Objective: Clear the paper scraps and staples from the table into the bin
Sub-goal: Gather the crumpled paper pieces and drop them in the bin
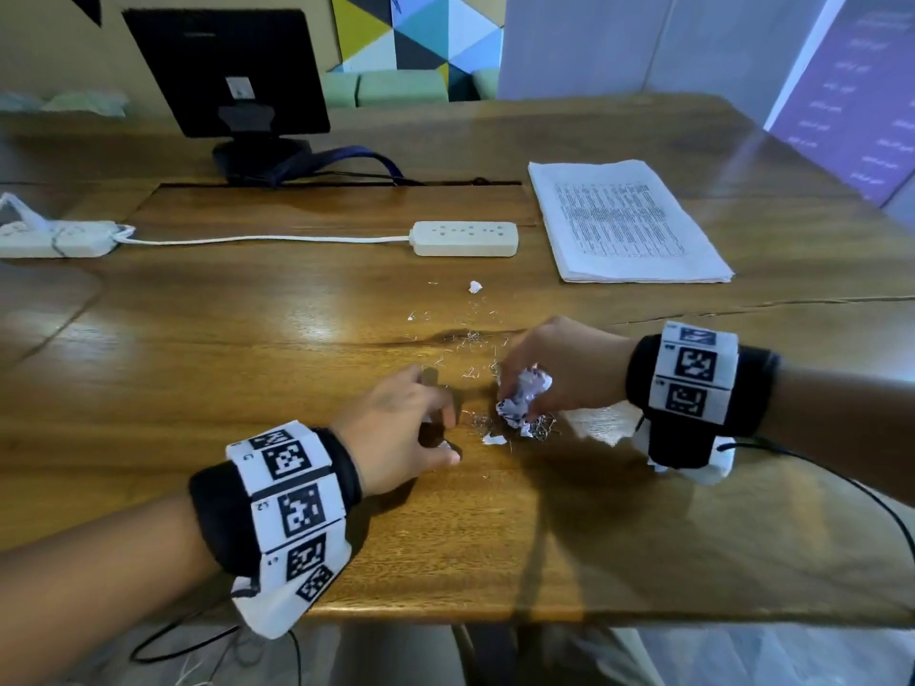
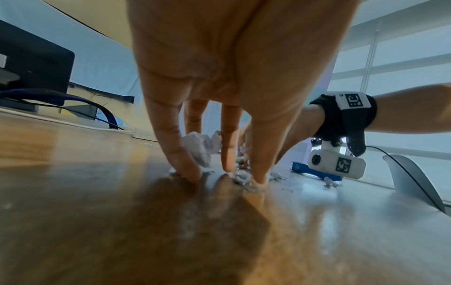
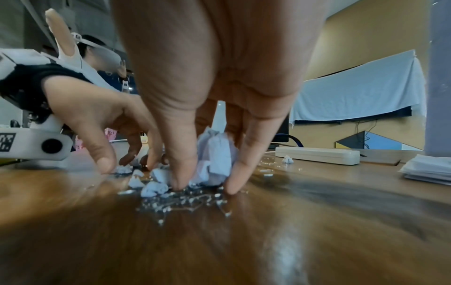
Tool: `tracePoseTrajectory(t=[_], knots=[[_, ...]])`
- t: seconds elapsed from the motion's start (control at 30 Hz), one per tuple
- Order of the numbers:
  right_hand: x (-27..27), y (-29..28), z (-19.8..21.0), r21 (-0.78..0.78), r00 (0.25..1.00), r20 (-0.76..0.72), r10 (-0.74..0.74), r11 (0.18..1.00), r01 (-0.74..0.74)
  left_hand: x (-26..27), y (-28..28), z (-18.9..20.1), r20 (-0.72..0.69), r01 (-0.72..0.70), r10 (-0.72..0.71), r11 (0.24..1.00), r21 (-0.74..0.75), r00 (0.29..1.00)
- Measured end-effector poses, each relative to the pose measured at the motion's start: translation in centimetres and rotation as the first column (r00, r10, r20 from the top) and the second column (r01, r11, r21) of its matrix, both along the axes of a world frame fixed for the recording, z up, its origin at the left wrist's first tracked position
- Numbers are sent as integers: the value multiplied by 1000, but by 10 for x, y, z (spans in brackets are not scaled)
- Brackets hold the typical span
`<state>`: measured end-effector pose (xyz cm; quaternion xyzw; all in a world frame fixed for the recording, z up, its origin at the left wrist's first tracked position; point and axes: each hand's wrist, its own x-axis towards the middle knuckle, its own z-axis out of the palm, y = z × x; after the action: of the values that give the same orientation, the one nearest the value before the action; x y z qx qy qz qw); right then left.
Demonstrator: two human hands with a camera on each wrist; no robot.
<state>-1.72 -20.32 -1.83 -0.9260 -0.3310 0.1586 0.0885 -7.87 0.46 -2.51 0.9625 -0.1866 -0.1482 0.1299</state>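
I see a counter (image 1: 247, 339) of varnished wood, glossy enough to throw back window glare, with grain and a dark crack showing. The crumpled paper (image 1: 525, 396) looks matt, creased and printed. The staples (image 3: 185, 202) glint as thin bright metal. The power strip (image 1: 465, 238) is smooth, cream plastic. The stacked sheets (image 1: 624, 220) are flat, matt printed paper.
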Motion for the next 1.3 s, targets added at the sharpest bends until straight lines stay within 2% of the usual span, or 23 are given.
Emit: tracePoseTrajectory(t=[0.1,0.27,0.43,0.53,0.7,0.83,0.97,1.17,1.3], knots=[[-3,0,-6,20,999,39,-16,1000,16,-1,-5,-5,49,-6,6,1000,-16,999],[-10,-2,-15,251,999,40,9,968,-18,-2,-10,-7,107,17,-10,998,-60,994],[-15,4,-5,27,996,7,-84,996,84,1,-16,-8,102,19,-14,999,-44,995],[-14,6,-3,8,991,-40,-125,992,125,3,-21,-5,93,27,-24,999,-32,995],[-15,-12,-2,229,969,-52,-243,941,248,7,-28,-1,59,-41,46,996,-84,997],[-34,-49,9,442,951,-82,-298,845,303,4,-40,10,86,-27,50,969,-247,995],[-71,-97,20,602,920,-167,-354,702,379,-9,-73,25,62,17,10,908,-420,998],[-143,-184,17,718,851,-292,-437,488,497,-36,-162,41,59,217,-224,798,-563,973],[-202,-234,2,737,794,-361,-489,371,564,-55,-224,29,7,299,-376,727,-618,927]])
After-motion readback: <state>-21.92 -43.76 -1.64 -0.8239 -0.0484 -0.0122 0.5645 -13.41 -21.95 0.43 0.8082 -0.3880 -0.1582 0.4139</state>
